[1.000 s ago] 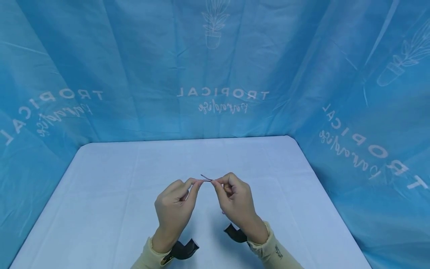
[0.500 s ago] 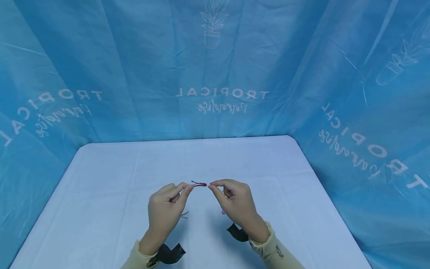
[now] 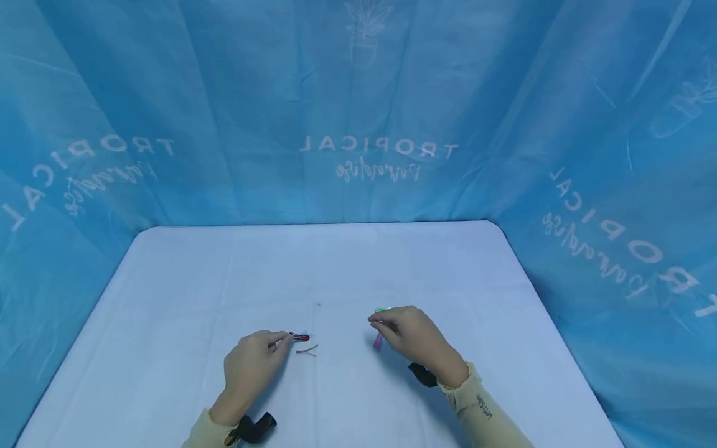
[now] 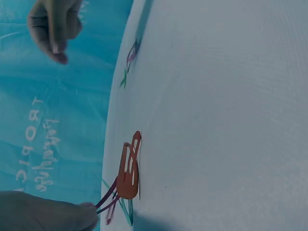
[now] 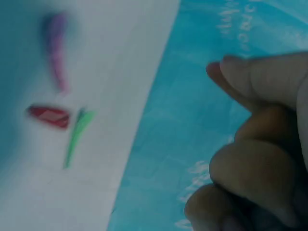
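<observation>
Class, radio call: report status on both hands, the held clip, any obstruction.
Left hand pinches red snap hair clip. Right hand near purple clip, apparently empty. Brown snap hair clip lies close by; nothing seems blocking.

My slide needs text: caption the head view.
Left hand pinches a red clip; right hand hovers near a purple clip on white cloth.

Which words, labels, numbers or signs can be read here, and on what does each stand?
"TROPICAL", mirrored, three times across the blue curtain in the head view.
"Paradise", mirrored script, under each of these.
Dark lettering on the right sleeve: too small and blurred to read.
No numbers that I can make out.
</observation>
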The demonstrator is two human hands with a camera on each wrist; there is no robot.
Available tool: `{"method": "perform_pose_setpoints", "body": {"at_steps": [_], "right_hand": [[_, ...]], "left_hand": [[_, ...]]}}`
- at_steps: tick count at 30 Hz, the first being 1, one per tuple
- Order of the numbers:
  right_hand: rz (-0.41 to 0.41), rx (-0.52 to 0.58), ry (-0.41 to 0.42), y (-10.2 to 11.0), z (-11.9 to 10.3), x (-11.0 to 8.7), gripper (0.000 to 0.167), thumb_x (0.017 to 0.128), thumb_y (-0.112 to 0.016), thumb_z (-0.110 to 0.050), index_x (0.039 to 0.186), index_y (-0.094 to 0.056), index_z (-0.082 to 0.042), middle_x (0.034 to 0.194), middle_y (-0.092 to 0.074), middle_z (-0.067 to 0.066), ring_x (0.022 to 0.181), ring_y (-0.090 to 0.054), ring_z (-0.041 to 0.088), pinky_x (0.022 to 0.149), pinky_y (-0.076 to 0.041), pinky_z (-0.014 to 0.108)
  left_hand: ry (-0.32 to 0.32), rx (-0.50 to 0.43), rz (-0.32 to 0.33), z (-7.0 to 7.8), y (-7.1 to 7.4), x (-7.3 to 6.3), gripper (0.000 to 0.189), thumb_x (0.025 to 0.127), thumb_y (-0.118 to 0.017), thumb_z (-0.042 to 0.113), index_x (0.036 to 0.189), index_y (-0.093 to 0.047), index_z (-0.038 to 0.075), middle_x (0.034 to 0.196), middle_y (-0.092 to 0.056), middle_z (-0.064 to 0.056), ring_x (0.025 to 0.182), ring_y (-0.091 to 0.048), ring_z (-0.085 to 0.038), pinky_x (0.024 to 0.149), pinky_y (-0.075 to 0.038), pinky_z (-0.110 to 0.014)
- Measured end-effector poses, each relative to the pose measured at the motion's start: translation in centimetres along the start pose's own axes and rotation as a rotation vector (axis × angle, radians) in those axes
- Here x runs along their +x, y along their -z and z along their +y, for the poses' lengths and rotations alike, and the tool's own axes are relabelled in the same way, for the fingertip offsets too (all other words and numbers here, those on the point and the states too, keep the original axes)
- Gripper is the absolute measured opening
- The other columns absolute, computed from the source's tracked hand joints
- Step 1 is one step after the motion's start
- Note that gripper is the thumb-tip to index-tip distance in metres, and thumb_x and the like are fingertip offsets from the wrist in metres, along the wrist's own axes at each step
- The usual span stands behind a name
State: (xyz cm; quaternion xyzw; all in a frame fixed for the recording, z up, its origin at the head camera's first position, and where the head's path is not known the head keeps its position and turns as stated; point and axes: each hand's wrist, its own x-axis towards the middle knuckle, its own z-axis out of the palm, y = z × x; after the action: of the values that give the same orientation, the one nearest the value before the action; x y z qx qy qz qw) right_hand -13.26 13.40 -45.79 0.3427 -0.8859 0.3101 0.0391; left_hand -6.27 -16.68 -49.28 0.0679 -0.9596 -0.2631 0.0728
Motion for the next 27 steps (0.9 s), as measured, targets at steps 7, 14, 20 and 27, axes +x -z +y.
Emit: {"method": "perform_pose_setpoints", "body": {"at_steps": [7, 14, 20, 27], "right_hand": [[-0.12, -0.184, 0.002, -0.2, 3.0, -1.1, 0.014, 0.091, -0.074, -0.01, 0.104, -0.08, -0.011, 0.098, -0.078, 0.002, 0.075, -0.068, 0.006, 0.061, -0.046, 0.02], [-0.162, -0.287, 0.005, -0.1, 4.7, -1.7, 0.02, 0.091, -0.075, -0.013, 0.11, -0.08, -0.016, 0.1, -0.078, -0.002, 0.09, -0.073, 0.013, 0.072, -0.055, 0.027], [-0.184, -0.299, 0.053, -1.2, 5.0, -1.2, 0.017, 0.091, -0.075, -0.017, 0.107, -0.081, -0.019, 0.094, -0.077, -0.005, 0.085, -0.072, 0.008, 0.074, -0.056, 0.028], [-0.208, -0.359, 0.055, -1.7, 4.9, -1.2, 0.016, 0.09, -0.078, -0.02, 0.105, -0.082, -0.022, 0.067, -0.064, -0.009, 0.057, -0.042, -0.002, 0.056, -0.039, 0.017]], "left_hand": [[-0.037, 0.045, -0.03, 1.0, -0.4, 1.0, 0.025, 0.087, -0.079, 0.032, 0.107, -0.081, 0.018, 0.048, -0.037, 0.008, 0.044, -0.022, -0.008, 0.041, -0.017, -0.024], [-0.232, 0.012, 0.021, 5.7, -3.1, 1.1, 0.027, 0.089, -0.076, 0.039, 0.11, -0.08, 0.021, 0.049, -0.036, 0.013, 0.043, -0.024, -0.003, 0.039, -0.021, -0.022], [-0.446, 0.023, -0.057, 9.5, -7.1, 0.9, 0.025, 0.087, -0.077, 0.043, 0.105, -0.082, 0.026, 0.059, -0.055, 0.012, 0.046, -0.025, 0.001, 0.038, -0.017, -0.02], [-0.455, 0.092, -0.139, 10.3, -8.9, 0.9, 0.021, 0.083, -0.081, 0.041, 0.1, -0.083, 0.029, 0.065, -0.063, 0.007, 0.048, -0.033, -0.003, 0.039, -0.025, -0.025]]}}
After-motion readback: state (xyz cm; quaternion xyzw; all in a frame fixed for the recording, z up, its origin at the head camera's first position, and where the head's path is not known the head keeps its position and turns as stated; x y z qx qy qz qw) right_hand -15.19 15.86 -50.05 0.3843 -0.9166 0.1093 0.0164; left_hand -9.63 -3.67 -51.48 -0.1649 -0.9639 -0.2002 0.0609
